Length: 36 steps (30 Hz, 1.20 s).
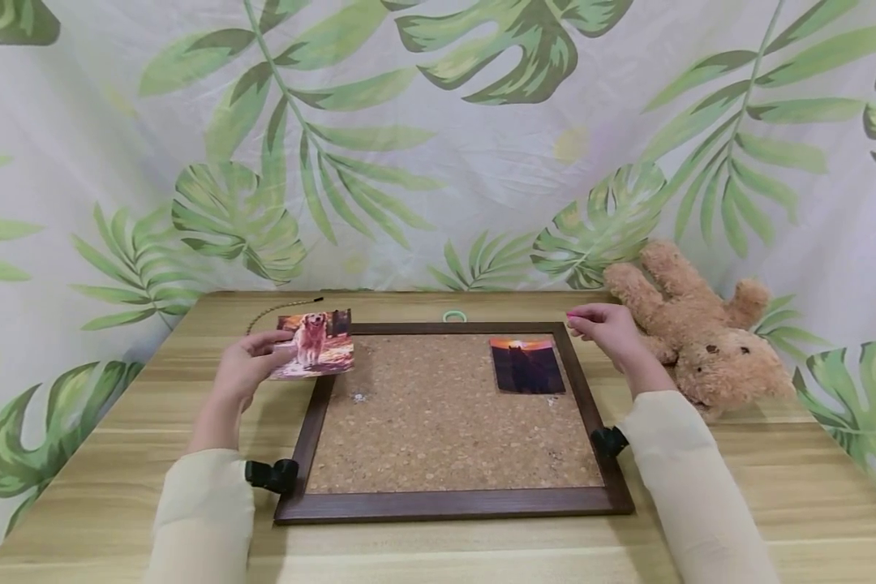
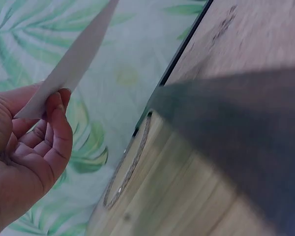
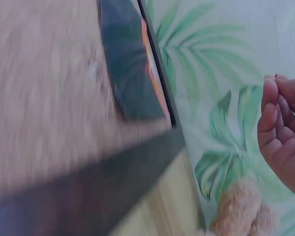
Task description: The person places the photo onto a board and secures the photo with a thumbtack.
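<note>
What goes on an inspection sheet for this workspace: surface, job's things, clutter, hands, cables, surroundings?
Surface: wood-grain table, framed corkboard lying on it.
Job's things: dog photo, held; sunset photo, on the corkboard's right side.
Clutter: teddy bear, right; green ring, beyond the corkboard; braided cord, back left.
Hands: left hand pinches dog photo; right hand pinches small pink item, mostly hidden.
Cables: nothing seen.
Surroundings: leaf-print cloth behind.
</note>
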### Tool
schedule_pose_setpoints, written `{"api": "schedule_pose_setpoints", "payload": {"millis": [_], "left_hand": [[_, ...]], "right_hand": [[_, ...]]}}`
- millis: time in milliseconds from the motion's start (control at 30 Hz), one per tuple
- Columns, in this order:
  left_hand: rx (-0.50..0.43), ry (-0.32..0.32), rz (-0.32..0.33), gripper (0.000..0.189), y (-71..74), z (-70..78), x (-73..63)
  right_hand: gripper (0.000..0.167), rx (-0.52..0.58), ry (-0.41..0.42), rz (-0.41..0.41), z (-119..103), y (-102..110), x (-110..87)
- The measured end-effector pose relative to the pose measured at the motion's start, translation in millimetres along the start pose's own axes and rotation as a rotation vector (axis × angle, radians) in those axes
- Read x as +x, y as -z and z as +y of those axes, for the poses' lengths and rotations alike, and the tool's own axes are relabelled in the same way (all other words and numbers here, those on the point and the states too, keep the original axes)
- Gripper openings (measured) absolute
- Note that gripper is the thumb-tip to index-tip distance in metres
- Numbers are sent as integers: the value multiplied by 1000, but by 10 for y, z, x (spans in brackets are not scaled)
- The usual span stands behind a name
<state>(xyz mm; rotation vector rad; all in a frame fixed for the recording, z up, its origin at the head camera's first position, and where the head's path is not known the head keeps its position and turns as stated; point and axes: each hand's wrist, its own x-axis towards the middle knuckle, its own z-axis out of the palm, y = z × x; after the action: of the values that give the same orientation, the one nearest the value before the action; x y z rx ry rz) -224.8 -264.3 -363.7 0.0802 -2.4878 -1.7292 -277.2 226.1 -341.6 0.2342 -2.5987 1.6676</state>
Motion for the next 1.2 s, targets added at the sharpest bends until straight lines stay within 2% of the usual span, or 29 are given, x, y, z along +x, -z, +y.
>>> {"api": "schedule_pose_setpoints", "payload": {"millis": [167,333,467,600,767,900,1000,1200], "left_hand": [[-14,-16,-84,46,-169,26,58],[5,25,-138,45,-375,41,110],[29,50,-159,43,-532,32,134],[76,48,-161,39,-642,0,128],[78,24,-139,36,-725,-50,130],[99,8,-130,35,-771,-67,143],[166,-8,-122,34,-800,-62,149],[289,-1,-104,34,-836,-69,139]], "right_hand": [[27,121,7,-27,-154,-278,107],[26,229,-2,-74,-276,-615,197],[23,270,9,-103,-331,-895,230],[20,297,24,-128,-356,-1167,238],[20,280,34,-168,-368,-1448,227],[19,239,23,-166,-394,-1632,216],[16,192,40,-177,-413,-1780,198],[14,140,126,-293,-372,-2062,129]]}}
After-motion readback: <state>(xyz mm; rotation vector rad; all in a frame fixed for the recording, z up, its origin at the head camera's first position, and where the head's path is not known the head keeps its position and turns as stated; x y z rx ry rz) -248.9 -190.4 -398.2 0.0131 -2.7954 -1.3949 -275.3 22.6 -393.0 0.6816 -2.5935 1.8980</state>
